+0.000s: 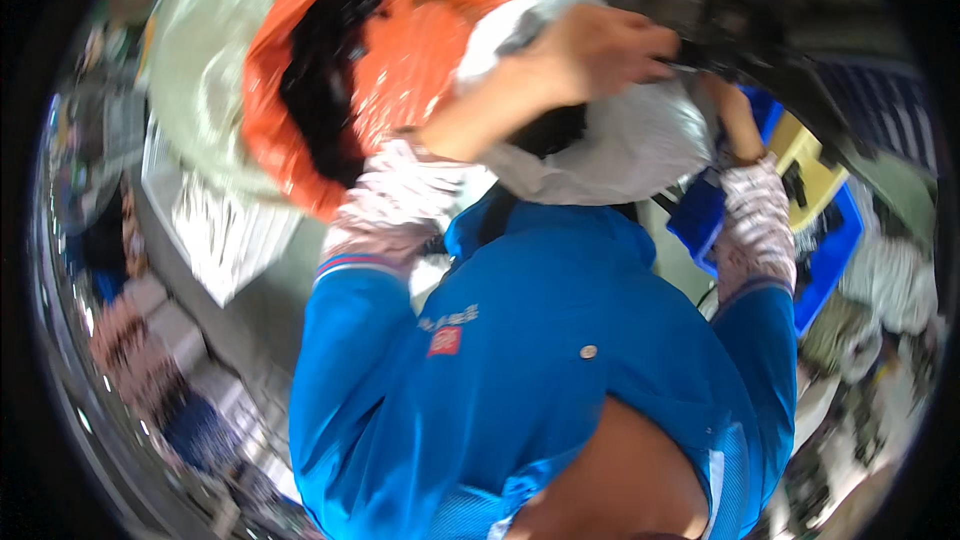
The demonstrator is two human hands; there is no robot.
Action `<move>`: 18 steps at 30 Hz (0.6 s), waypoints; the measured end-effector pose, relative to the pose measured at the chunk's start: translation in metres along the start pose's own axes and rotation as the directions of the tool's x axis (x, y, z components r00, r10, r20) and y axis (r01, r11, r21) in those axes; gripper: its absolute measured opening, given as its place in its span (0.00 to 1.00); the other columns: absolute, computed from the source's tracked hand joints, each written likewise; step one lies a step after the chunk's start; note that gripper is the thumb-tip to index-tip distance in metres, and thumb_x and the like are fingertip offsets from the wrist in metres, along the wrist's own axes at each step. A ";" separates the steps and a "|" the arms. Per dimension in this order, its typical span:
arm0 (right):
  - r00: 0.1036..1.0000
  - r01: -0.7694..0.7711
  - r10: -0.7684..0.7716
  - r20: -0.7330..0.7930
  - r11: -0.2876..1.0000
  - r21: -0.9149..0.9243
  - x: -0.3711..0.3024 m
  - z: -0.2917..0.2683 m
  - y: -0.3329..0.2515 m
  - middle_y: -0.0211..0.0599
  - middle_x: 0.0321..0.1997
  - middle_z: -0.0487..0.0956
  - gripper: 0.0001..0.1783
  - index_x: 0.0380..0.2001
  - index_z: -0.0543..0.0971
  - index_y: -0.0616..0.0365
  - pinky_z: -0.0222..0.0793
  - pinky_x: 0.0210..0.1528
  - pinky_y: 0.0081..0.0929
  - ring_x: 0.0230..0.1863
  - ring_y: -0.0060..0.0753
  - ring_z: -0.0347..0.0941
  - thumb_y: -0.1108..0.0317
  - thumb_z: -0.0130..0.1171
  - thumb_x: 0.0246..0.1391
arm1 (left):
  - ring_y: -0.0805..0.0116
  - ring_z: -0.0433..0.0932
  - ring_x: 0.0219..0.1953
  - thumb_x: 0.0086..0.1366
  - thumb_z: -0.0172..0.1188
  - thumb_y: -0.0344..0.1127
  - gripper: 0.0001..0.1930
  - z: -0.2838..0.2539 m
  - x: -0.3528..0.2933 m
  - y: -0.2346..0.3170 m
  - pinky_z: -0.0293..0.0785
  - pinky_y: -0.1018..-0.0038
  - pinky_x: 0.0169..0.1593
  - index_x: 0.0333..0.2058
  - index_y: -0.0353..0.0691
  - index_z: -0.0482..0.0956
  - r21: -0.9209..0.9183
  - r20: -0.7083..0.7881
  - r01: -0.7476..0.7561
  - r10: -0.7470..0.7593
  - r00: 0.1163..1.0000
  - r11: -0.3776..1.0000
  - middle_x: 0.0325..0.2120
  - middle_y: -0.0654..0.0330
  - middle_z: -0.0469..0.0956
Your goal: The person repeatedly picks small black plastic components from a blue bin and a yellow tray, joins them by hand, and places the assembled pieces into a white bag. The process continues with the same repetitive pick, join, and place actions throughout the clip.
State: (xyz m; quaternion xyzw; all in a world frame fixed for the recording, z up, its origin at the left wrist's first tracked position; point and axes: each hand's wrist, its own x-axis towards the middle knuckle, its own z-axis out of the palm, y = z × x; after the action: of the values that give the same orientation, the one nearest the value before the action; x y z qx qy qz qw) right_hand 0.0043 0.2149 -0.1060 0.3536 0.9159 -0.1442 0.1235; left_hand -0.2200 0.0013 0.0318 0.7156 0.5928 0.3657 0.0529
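Observation:
A white plastic bag (650, 145) gapes in front of my chest, with dark contents (553, 132) showing inside its mouth. Above that opening is my left hand (605, 52), its fingers bent and drawn together, slightly blurred. Whatever they pinch cannot be made out. At the bag's right rim, my right hand (735, 118) has its fingers curled against the plastic; their tips are partly hidden. Left of the white bag stands an open orange plastic bag (405, 70), with black material (318, 90) lying along its inner side.
A large translucent bag (205, 70) sits beyond the orange one at the left. Pale stacked sheets (225, 230) lie below it. To the right are a blue bin (845, 240) and a yellow tray (815, 175). Bundled pale cloth (890, 275) lies at the far right.

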 end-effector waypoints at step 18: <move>0.843 0.332 -0.331 -0.424 0.940 -0.073 0.052 0.029 0.065 0.45 0.42 0.81 0.16 0.46 0.79 0.61 0.74 0.45 0.33 0.42 0.43 0.78 0.69 0.56 0.54 | 0.53 0.77 0.47 0.49 0.58 0.27 0.15 -0.052 -0.376 -0.073 0.77 0.64 0.48 0.38 0.39 0.79 0.789 0.056 0.536 -0.905 0.422 0.299 0.39 0.51 0.78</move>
State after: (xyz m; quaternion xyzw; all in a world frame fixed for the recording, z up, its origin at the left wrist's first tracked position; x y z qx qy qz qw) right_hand 0.0149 0.2831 -0.1611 0.2132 0.9674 -0.0832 -0.1088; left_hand -0.3212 -0.3296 -0.1410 0.3800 0.9074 -0.1421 0.1098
